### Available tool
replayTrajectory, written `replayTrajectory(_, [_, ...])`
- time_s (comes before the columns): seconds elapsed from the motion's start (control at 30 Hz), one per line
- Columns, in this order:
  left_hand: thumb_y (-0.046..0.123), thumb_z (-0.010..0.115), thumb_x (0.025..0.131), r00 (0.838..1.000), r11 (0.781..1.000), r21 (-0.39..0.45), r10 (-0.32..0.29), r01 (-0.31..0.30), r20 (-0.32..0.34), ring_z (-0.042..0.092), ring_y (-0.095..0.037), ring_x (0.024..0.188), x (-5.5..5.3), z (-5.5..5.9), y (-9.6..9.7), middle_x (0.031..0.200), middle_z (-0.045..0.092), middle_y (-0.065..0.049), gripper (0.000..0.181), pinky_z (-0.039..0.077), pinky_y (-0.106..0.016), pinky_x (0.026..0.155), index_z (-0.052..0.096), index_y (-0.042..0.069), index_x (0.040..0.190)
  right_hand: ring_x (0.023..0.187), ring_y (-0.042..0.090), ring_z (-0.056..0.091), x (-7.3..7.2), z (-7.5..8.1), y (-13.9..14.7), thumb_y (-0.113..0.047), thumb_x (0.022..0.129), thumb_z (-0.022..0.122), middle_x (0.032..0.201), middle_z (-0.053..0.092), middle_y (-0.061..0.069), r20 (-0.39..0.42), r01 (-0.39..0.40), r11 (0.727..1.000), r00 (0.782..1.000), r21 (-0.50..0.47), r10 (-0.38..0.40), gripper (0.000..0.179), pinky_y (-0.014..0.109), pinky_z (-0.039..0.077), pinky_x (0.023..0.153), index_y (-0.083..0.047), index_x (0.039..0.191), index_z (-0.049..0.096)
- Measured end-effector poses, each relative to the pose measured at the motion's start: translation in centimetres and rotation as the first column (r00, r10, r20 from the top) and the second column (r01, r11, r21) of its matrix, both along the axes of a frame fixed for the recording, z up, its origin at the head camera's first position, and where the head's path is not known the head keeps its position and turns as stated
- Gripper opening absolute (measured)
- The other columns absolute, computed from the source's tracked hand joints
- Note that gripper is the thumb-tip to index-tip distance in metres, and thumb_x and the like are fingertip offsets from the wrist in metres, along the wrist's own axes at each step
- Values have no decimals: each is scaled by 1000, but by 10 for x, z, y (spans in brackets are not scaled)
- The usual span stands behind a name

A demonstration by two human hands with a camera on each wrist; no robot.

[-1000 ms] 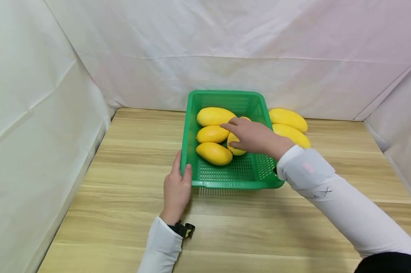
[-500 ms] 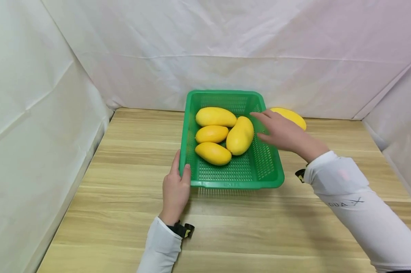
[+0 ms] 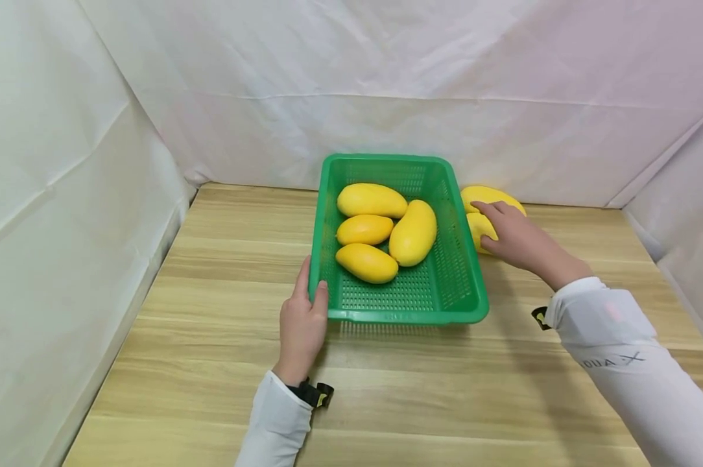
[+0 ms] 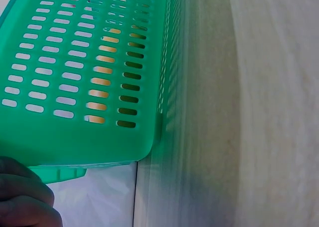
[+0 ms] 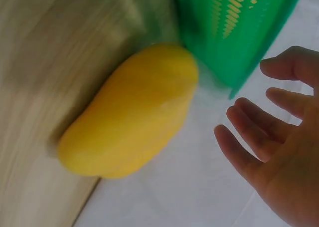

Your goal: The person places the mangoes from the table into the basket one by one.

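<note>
A green plastic basket (image 3: 406, 317) stands on the table with several yellow mangoes (image 3: 414, 233) in it. My left hand (image 3: 301, 331) grips its left rim near the front corner, thumb over the edge. The left wrist view has the basket's slotted wall (image 4: 55, 137) and my curled fingers (image 4: 25, 199) at its rim. Two mangoes lie outside, right of the basket: a far one (image 3: 488, 194) and a nearer one (image 3: 478, 228). Over the nearer one hovers my right hand (image 3: 523, 241), partly covering it. Seen from the right wrist, my spread fingers (image 5: 251, 132) are apart from a mango (image 5: 132, 112).
The wooden table (image 3: 211, 311) reaches to a white cloth (image 3: 258, 143) hung behind it and along both sides. The basket's back end is close to the rear cloth.
My right hand has moved right, from over the mangoes in the basket, across its right rim, to above the mangoes outside. The left hand and basket have stayed in place.
</note>
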State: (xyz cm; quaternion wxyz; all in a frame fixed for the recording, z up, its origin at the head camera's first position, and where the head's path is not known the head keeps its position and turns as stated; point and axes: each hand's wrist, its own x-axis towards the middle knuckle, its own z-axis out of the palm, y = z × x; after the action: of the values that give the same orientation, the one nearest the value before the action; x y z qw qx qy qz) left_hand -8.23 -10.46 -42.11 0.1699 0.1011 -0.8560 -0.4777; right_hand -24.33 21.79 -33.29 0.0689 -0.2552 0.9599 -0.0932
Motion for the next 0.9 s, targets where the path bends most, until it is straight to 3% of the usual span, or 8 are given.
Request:
replayTrajectory(0.2, [31, 42, 93, 1000, 1000, 8, -9, 9, 17, 45, -16, 50, 3, 0, 2, 61, 54, -12, 51, 45, -36, 57, 29, 17, 140, 111, 46, 33, -2, -24, 27, -11, 81, 60, 124, 35, 30, 2, 45, 998, 999, 54, -46, 67, 58, 30, 87, 3, 136, 26])
replayTrajectory(0.3, [30, 43, 93, 1000, 1000, 16, -12, 12, 9, 50, -17, 55, 4, 0, 2, 73, 61, -16, 51, 47, -38, 62, 30, 15, 140, 111, 48, 31, -4, -31, 39, -10, 79, 62, 124, 33, 33, 13, 86, 995, 996, 44, -87, 68, 59, 27, 89, 7, 134, 26])
replayTrajectory(0.43, [30, 43, 93, 1000, 1000, 8, -8, 8, -8, 58, -20, 71, 3, 0, 1, 100, 62, -21, 50, 47, -42, 72, 31, 13, 139, 113, 51, 25, -7, -35, 53, -10, 79, 61, 126, 28, 37, 48, 145, 989, 988, 36, -147, 70, 61, 23, 90, 8, 134, 23])
replayTrajectory(0.7, [30, 43, 93, 1000, 1000, 1, 3, -3, -12, 59, -22, 77, 1, 2, 0, 107, 60, -21, 50, 46, -43, 75, 31, 16, 140, 114, 54, 20, -18, -42, 69, -13, 78, 62, 126, 25, 39, 98, 170, 985, 980, 16, -171, 74, 62, 19, 91, 10, 136, 20])
replayTrajectory(0.8, [31, 43, 93, 1000, 1000, 5, 0, 0, -14, 57, -19, 68, 0, 2, 0, 93, 63, -20, 51, 47, -41, 71, 30, 17, 140, 113, 54, 20, -21, -45, 73, -15, 79, 62, 125, 25, 40, 115, 174, 985, 978, 0, -172, 76, 62, 19, 90, 10, 136, 19])
replayTrajectory(0.9, [32, 42, 93, 1000, 1000, 12, -7, 7, -6, 47, -16, 51, 0, 1, 1, 63, 57, -13, 51, 46, -37, 58, 29, 19, 141, 110, 56, 22, -23, -48, 77, -19, 80, 62, 123, 24, 42, 138, 176, 984, 975, -7, -173, 79, 63, 21, 89, 11, 136, 16])
